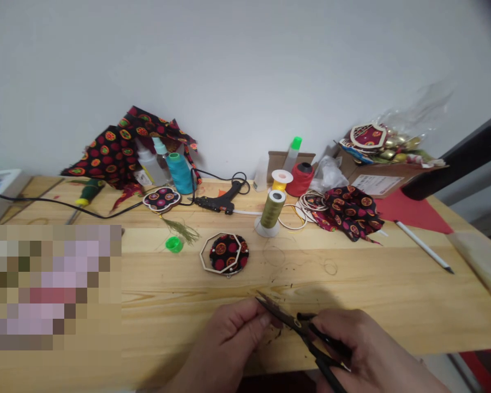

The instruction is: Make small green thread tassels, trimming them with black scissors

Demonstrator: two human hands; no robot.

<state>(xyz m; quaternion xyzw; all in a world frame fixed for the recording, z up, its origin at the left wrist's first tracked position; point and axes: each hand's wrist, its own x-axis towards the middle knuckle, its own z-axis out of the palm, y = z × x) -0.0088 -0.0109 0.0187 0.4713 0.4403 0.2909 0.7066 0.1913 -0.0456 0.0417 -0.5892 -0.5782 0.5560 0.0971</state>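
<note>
My right hand is wrapped round the black handles of a pair of scissors, whose blades point up and left. My left hand is pinched shut just beside the blades, near the table's front edge; what it holds is too small to make out. Beyond the hands lies a round black-and-red patterned fabric piece with a thin wooden octagon frame over it. Loose thread curls lie on the wooden table around it.
Olive thread spool, yellow spool, red spool, teal spool, black glue gun, green cap, wooden rings, patterned fabric, pencil, cardboard box, and a pixelated patch at left.
</note>
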